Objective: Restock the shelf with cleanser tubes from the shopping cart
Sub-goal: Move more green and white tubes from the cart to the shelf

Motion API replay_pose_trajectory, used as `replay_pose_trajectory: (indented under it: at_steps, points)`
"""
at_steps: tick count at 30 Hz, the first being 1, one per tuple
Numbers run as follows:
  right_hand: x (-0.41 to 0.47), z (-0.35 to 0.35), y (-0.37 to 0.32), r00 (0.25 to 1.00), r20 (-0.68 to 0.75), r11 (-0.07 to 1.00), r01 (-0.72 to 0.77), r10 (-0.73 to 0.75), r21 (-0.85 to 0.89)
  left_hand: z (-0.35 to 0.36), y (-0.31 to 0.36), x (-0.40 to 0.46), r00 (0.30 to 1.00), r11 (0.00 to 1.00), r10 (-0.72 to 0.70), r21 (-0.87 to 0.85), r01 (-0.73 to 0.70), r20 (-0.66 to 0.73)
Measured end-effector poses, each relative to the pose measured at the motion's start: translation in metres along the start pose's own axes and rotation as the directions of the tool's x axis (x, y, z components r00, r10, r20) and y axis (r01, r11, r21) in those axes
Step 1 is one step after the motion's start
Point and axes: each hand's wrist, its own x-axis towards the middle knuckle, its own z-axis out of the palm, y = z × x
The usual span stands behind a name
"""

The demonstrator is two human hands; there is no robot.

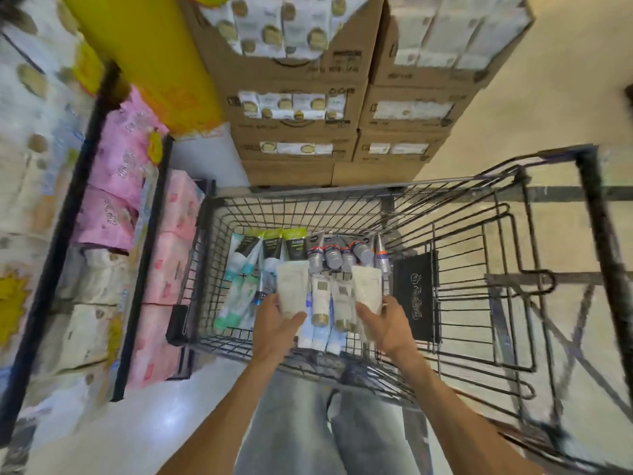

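Note:
Both my hands reach into the wire shopping cart (359,197). My left hand (279,318) grips a cream-white cleanser tube (292,287) by its lower end. My right hand (387,323) grips another cream-white tube (367,289) the same way. Between them lie two more white tubes with gold caps (330,303). Behind these lie green-topped tubes (274,243), grey tubes with orange bands (337,253) and teal-capped tubes (236,293). Pale blue tubes (318,335) show near the cart's front wall.
Stacked cardboard boxes (308,132) of packaged goods stand beyond the cart. A black-framed shelf (144,234) with pink and white packs (116,186) runs along the left. A black plastic flap (414,296) stands in the cart behind the tubes. Pale floor lies to the right.

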Motion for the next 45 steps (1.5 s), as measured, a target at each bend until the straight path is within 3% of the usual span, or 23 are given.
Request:
replay_pose_trajectory:
  at_steps: [6, 10, 16, 23, 27, 36, 45]
  points:
    - [-0.051, -0.025, -0.024, 0.995, 0.01, 0.995, 0.102, -0.102, 0.001, -0.019, 0.025, -0.06, 0.992, 0.996, 0.077, -0.028, -0.08, -0.099]
    - [-0.068, -0.038, -0.03, 0.974, 0.093, 0.978, 0.207, -0.205, -0.009, -0.02, 0.033, -0.102, 0.977, 0.992, 0.085, -0.069, -0.101, -0.197]
    - [-0.083, -0.045, -0.047, 0.86, 0.315, 0.876, 0.461, -0.402, -0.139, -0.014, 0.029, -0.173, 0.902, 0.972, -0.042, -0.226, -0.062, -0.43]
    - [-0.139, -0.018, -0.06, 0.642, 0.574, 0.679, 0.709, -0.509, -0.19, -0.004, -0.01, -0.279, 0.677, 0.918, -0.206, -0.38, -0.117, -0.707]
    - [-0.201, 0.009, -0.053, 0.484, 0.719, 0.578, 0.804, -0.499, -0.14, 0.001, -0.047, -0.347, 0.518, 0.882, -0.348, -0.46, -0.102, -0.782]
    - [-0.366, 0.074, 0.037, 0.169, 0.907, 0.391, 0.921, -0.385, -0.006, 0.044, -0.169, -0.505, 0.19, 0.754, -0.62, -0.645, -0.127, -0.762]
    - [-0.547, 0.118, 0.22, -0.058, 0.979, 0.218, 0.971, -0.194, 0.101, 0.114, -0.3, -0.708, -0.087, 0.638, -0.77, -0.757, -0.143, -0.632]
